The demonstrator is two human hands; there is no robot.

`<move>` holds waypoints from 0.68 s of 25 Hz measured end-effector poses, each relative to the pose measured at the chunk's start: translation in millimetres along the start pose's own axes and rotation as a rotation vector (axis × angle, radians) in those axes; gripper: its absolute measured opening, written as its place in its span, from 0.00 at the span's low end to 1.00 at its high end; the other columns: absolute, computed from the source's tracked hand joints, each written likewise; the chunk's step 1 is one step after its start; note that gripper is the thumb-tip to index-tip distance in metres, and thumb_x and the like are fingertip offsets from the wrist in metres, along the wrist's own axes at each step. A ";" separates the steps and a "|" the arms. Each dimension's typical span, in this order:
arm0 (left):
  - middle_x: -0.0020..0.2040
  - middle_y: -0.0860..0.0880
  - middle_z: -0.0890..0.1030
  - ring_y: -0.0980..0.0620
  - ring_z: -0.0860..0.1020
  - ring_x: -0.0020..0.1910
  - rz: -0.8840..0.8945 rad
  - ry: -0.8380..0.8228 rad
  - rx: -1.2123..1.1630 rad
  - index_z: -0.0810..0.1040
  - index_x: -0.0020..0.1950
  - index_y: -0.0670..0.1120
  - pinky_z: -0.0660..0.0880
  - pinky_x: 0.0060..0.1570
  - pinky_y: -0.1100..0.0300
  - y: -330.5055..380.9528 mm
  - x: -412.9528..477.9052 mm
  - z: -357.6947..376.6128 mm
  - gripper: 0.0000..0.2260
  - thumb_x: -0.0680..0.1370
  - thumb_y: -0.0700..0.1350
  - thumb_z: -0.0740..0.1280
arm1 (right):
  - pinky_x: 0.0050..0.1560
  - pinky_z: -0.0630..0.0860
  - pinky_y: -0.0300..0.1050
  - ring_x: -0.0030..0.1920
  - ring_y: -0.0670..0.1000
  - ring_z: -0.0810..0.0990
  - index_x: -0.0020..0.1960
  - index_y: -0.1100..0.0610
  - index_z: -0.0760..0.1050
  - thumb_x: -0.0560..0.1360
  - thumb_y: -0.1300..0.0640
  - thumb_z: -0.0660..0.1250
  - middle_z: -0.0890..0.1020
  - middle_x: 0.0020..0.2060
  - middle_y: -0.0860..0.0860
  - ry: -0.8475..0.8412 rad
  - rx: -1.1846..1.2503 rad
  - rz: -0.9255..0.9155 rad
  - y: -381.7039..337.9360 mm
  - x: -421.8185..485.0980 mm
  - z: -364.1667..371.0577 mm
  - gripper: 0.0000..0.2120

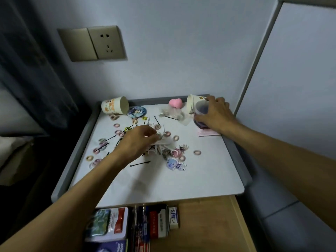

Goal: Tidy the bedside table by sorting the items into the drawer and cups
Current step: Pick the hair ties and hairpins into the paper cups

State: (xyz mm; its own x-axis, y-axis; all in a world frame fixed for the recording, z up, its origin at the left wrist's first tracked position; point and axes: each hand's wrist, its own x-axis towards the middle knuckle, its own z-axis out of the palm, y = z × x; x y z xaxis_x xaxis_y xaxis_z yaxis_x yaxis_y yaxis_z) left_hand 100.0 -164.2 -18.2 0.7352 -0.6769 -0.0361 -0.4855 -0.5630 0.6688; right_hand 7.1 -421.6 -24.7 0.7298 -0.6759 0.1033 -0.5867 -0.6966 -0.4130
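The white bedside tabletop [200, 175] is strewn with several small pink hair rings, black hairpins [140, 164] and cartoon stickers [175, 164]. My left hand [138, 142] pinches a bundle of white sticks [163, 142] in the middle of the pile. At the back right, my right hand [214, 113] grips a clear cup with dark purple contents [201, 113], tilted beside a paper cup [191, 104] lying on its side. Another printed paper cup [114, 105] lies tipped at the back left. The open drawer [205, 224] shows below the table's front edge.
A pink heart sponge [175, 103], a round badge [136, 111] and clear plastic bags [171, 113] lie near the back rim. The drawer holds a tin [107, 224], card boxes and an eraser [173, 217]. A wall socket [107, 42] is above; a curtain hangs at left.
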 end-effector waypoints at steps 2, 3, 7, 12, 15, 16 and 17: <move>0.50 0.52 0.81 0.52 0.78 0.47 -0.012 0.017 -0.016 0.81 0.57 0.49 0.73 0.41 0.60 1.3 11.3 5.3 0.10 0.79 0.50 0.67 | 0.58 0.75 0.54 0.64 0.59 0.71 0.71 0.52 0.61 0.68 0.43 0.74 0.68 0.66 0.57 0.033 0.067 -0.012 0.2 -0.1 3.0 0.38; 0.50 0.52 0.81 0.52 0.78 0.46 -0.017 0.028 -0.020 0.81 0.58 0.49 0.72 0.39 0.61 1.9 16.6 8.2 0.10 0.79 0.49 0.67 | 0.58 0.76 0.53 0.63 0.58 0.71 0.71 0.51 0.62 0.67 0.44 0.75 0.69 0.65 0.56 0.066 0.094 -0.041 -0.5 -2.7 2.0 0.38; 0.55 0.47 0.81 0.49 0.79 0.47 0.010 0.159 0.126 0.79 0.61 0.45 0.72 0.39 0.62 -7.1 41.0 4.4 0.11 0.80 0.45 0.65 | 0.57 0.76 0.50 0.60 0.53 0.71 0.69 0.48 0.64 0.64 0.43 0.76 0.69 0.63 0.52 0.091 0.234 -0.189 -19.2 -20.5 -1.0 0.38; 0.58 0.37 0.77 0.36 0.74 0.55 0.108 0.145 0.663 0.73 0.64 0.39 0.73 0.49 0.46 -22.0 102.5 -16.1 0.13 0.79 0.37 0.61 | 0.53 0.73 0.47 0.57 0.52 0.72 0.69 0.48 0.62 0.65 0.45 0.76 0.69 0.61 0.51 -0.067 0.277 -0.206 -31.3 -25.7 9.2 0.38; 0.58 0.39 0.78 0.36 0.74 0.58 0.007 -0.035 0.889 0.71 0.64 0.40 0.71 0.57 0.48 -27.1 138.9 -26.8 0.12 0.81 0.42 0.60 | 0.50 0.71 0.45 0.55 0.50 0.71 0.70 0.48 0.62 0.66 0.47 0.77 0.70 0.60 0.51 -0.102 0.286 -0.211 -30.1 -21.2 16.7 0.38; 0.59 0.39 0.78 0.37 0.74 0.58 -0.012 -0.074 0.927 0.70 0.65 0.40 0.69 0.58 0.50 -28.1 148.3 -28.4 0.13 0.82 0.44 0.60 | 0.50 0.71 0.45 0.55 0.50 0.71 0.70 0.48 0.62 0.66 0.47 0.77 0.69 0.60 0.51 -0.113 0.287 -0.216 -30.2 -19.1 19.7 0.38; 0.59 0.39 0.78 0.38 0.75 0.59 -0.025 -0.105 0.963 0.69 0.66 0.41 0.68 0.58 0.52 -27.9 155.2 -28.8 0.15 0.82 0.45 0.60 | 0.51 0.72 0.46 0.55 0.50 0.71 0.70 0.48 0.62 0.66 0.47 0.77 0.69 0.61 0.50 -0.120 0.290 -0.220 -30.4 -18.0 21.7 0.38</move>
State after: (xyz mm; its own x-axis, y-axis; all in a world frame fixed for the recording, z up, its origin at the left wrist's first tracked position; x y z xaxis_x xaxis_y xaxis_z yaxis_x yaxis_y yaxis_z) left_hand 241.2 -239.9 -21.1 0.7271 -0.6723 -0.1394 -0.6843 -0.6932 -0.2264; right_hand 19.4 -383.0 -33.7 0.8734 -0.4725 0.1181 -0.3002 -0.7132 -0.6334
